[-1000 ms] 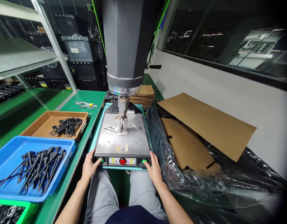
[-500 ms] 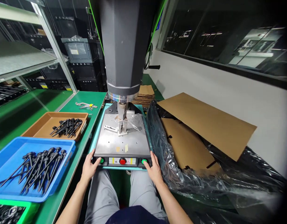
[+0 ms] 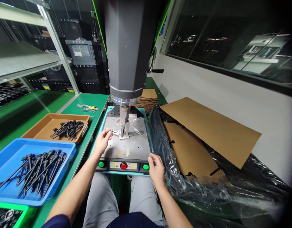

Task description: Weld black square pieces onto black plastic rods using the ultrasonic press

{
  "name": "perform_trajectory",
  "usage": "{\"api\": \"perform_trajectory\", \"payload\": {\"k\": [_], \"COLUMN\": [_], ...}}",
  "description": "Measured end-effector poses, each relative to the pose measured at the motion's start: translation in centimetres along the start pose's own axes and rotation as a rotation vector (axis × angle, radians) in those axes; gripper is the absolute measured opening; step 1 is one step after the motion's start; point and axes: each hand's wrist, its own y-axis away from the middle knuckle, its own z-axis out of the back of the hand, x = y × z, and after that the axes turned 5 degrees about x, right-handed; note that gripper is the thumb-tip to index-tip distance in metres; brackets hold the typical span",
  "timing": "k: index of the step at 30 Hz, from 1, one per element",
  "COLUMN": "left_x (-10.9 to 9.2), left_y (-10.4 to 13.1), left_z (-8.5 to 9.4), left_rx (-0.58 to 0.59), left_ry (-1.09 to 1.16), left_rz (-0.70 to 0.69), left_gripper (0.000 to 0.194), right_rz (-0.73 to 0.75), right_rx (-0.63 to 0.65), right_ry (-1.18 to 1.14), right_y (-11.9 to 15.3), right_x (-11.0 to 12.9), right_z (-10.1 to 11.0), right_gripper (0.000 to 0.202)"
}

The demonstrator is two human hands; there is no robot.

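Note:
A large grey press head [image 3: 125, 47] hangs over a metal work plate [image 3: 117, 148], its narrow tip down at a small upright fixture [image 3: 124, 129]. My left hand [image 3: 103, 142] is raised over the left side of the plate, near the fixture, fingers curled and no object visible in them. At the plate's front right corner is my right hand [image 3: 156, 166], beside the right green button [image 3: 145, 166], fingers loosely bent with nothing seen between them. The left green button [image 3: 101, 164] and a red button [image 3: 123, 165] sit on the front panel.
On the left, a blue tray [image 3: 71, 148] and a brown tray [image 3: 47, 119] hold black rod-like parts. Hex keys [image 3: 88, 108] lie behind them. A cardboard sheet [image 3: 214, 126] and black plastic wrap [image 3: 195, 190] are at the right.
My left hand has left the left green button and moved up and inward over the plate. My right hand has come off the right green button, its fingers now more bent.

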Motion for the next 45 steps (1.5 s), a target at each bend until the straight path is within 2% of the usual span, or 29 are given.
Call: {"api": "perform_trajectory", "payload": {"k": [4, 8, 12, 16, 20, 25, 29, 34, 38, 42, 45], "left_x": [-1.5, -2.2, -2.7, -2.9, -3.1, -4.2, -4.9, -5.2, -4.9, -3.4, -1.7], "left_y": [-3.1, -5.1, -5.6, -5.7, -5.9, -6.5, -7.3, -8.2, -7.9, -6.0, -4.1], "left_z": [-2.7, -4.0, -4.6, -5.0, -5.2, -5.3, -5.3, -5.1, -4.8, -4.4, -4.0], "left_rx": [0.049, 0.062, 0.079, 0.075, 0.084, 0.090, 0.080, 0.053, 0.047, 0.078, 0.121], "left_ry": [0.153, 0.257, 0.325, 0.334, 0.368, 0.416, 0.463, 0.497, 0.496, 0.409, 0.324], "left_rz": [0.142, 0.239, 0.208, 0.165, 0.160, 0.170, 0.190, 0.195, 0.190, 0.138, 0.085], "left_gripper": [0.051, 0.044, 0.041, 0.046, 0.047, 0.048, 0.046, 0.047, 0.047, 0.055, 0.061], "right_rz": [-0.073, -0.069, -0.047, -0.039, 0.100, 0.266, 0.321, 0.358, 0.396, 0.418, 0.498], "right_rx": [0.255, 0.440, 0.496, 0.434, 0.274, 0.130, 0.165, 0.224, 0.260, 0.363, 0.366], "right_ry": [-0.207, -0.288, -0.248, -0.184, -0.116, 0.075, 0.203, 0.211, 0.131, -0.006, -0.068], "right_y": [-1.7, -4.6, -7.7, -9.9, -11.4, -13.7, -16.2, -17.9, -16.4, -12.2, -9.0], "right_x": [4.3, 6.4, 7.4, 8.3, 9.6, 10.8, 11.2, 12.3, 13.0, 12.9, 12.9], "right_z": [-3.5, -7.7, -11.2, -12.8, -12.8, -12.5, -12.9, -12.8, -11.1, -8.2, -6.3], "right_gripper": [0.027, 0.028, 0.033, 0.034, 0.032, 0.042, 0.030, 0.017, 0.016, 0.020, 0.020]}}
